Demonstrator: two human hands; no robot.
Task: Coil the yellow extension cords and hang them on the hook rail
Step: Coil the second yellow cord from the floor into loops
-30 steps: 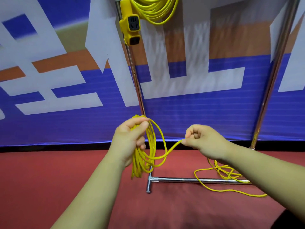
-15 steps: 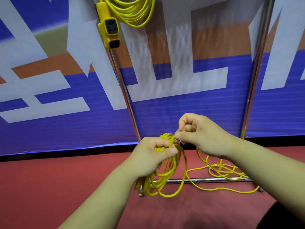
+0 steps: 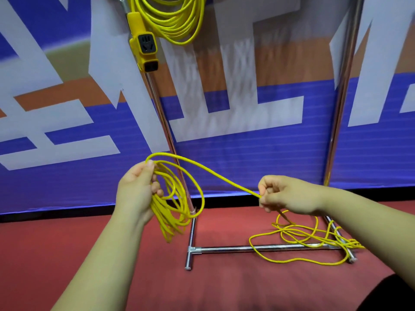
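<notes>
Setting: indoor event or display space. Evidence: large printed vinyl banner in blue, white and orange [image 3: 247,158] as backdrop; flat red carpet floor [image 3: 45,254]; free-standing chrome tubular rack [image 3: 224,249] carrying a hung coiled yellow extension cord [image 3: 179,30].

red floor [image 3: 224,288], loose yellow cord [image 3: 292,261], rack base [image 3: 224,249]
</notes>
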